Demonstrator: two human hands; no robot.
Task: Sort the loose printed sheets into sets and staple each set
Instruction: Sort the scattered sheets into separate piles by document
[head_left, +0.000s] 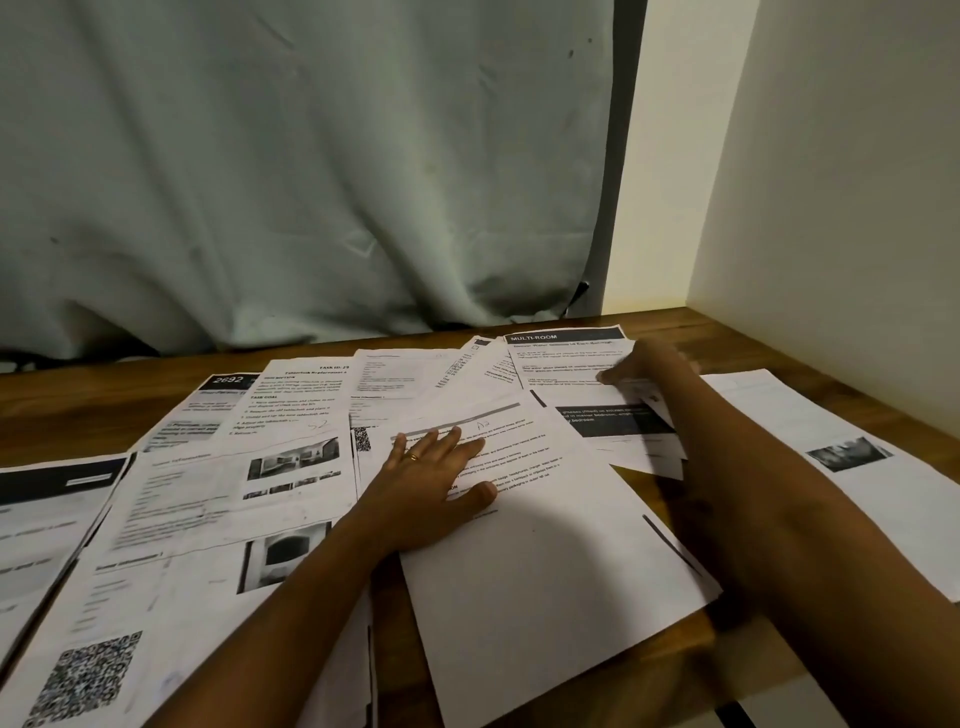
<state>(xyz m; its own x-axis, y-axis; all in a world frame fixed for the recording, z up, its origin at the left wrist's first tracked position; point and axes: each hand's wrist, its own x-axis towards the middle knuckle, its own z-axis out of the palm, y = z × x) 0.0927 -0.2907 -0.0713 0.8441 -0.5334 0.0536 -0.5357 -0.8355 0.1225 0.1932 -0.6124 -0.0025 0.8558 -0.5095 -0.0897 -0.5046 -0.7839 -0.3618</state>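
Several loose printed sheets lie spread and overlapping across a wooden table (62, 415). My left hand (436, 483), a ring on one finger, presses flat with straight fingers on a mostly white sheet (545, 571) in the middle. My right hand (641, 364) reaches to the far right and its fingers touch a sheet headed "MULTI-ROOM" (561, 358); whether it pinches the paper is unclear. A sheet with a QR code (88, 670) lies at the near left, and a sheet marked "2692" (218, 400) at the far left. No stapler shows.
A pale curtain (311, 182) hangs behind the table down to its far edge. A cream wall (857, 208) bounds the right side. One sheet with a small photo (852, 457) lies under my right forearm near the table's right edge.
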